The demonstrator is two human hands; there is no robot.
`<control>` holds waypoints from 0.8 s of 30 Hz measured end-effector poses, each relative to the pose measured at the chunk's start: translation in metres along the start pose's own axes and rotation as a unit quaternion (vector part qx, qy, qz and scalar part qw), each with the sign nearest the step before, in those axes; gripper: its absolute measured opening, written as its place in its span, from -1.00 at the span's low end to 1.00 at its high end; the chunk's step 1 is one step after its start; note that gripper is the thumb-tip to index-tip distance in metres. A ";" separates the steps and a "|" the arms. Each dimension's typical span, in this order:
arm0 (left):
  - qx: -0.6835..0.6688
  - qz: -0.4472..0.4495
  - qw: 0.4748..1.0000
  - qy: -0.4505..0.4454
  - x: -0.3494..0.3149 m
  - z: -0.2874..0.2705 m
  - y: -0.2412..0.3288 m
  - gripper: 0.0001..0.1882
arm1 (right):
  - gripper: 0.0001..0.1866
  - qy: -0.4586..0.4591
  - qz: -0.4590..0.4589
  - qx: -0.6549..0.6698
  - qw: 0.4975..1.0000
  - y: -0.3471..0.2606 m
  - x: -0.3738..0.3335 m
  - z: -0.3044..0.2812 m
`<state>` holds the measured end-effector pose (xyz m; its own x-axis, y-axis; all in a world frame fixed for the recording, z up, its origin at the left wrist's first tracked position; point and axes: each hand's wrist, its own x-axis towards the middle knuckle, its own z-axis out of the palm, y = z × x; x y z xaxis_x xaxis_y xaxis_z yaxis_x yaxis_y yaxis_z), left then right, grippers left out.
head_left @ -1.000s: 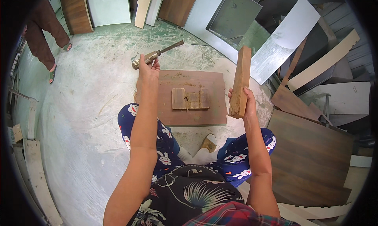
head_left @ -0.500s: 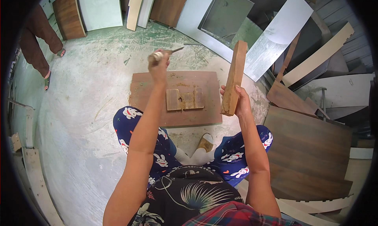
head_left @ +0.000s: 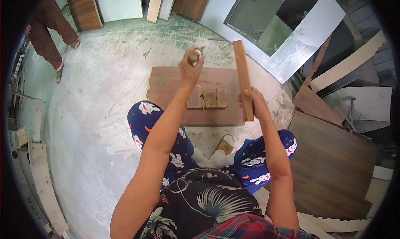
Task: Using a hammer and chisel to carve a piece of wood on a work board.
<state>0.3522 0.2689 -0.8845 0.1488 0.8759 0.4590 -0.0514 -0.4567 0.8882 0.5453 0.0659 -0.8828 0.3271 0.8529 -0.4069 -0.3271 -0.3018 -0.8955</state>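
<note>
My left hand [head_left: 189,70] is closed round the handle of a chisel [head_left: 194,56], raised above the board with the handle's pale-banded end towards me. Its blade points away and is mostly hidden behind the fingers. A long squared wooden bar [head_left: 242,74] is gripped near its lower end by my right hand [head_left: 256,102], standing almost upright in view beside the board's right edge. Between the hands, a small wooden block [head_left: 214,97] with cut notches and shavings around it lies on the brown board [head_left: 166,101] on the floor. My left wrist partly covers the board.
Brown and pale panels lean along the far wall, including a white panel [head_left: 306,39]. Stacked offcuts and a large brown board [head_left: 325,160] lie to my right. At far left stands another person in brown trousers [head_left: 48,35]. Long strips [head_left: 46,185] lie at left.
My left hand has turned the chisel, so its blade no longer points right. The bar has become more upright and moved towards the board's right edge. The view has shifted slightly.
</note>
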 end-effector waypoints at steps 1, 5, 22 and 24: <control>0.020 0.046 0.997 0.051 0.003 -0.005 -0.006 -0.66 | -0.60 -0.003 0.007 0.002 1.000 0.002 0.003 -0.003; 0.008 -0.008 0.997 0.071 0.008 -0.017 -0.016 -0.67 | -0.64 0.036 0.023 0.042 0.998 0.004 0.007 -0.007; 0.148 -0.064 0.984 -0.076 -0.010 -0.013 -0.027 -0.58 | -0.58 0.035 0.048 -0.002 0.998 0.015 -0.003 -0.002; 0.141 -0.105 0.981 -0.083 -0.012 -0.013 -0.022 -0.55 | -0.58 0.039 0.049 -0.017 0.998 0.015 -0.005 -0.001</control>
<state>0.3384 0.2703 -0.9092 0.2875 0.9284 0.2353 0.2698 -0.3142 0.9102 0.5395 0.0565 -0.8947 0.3642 0.7833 -0.5038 -0.3300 -0.3973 -0.8563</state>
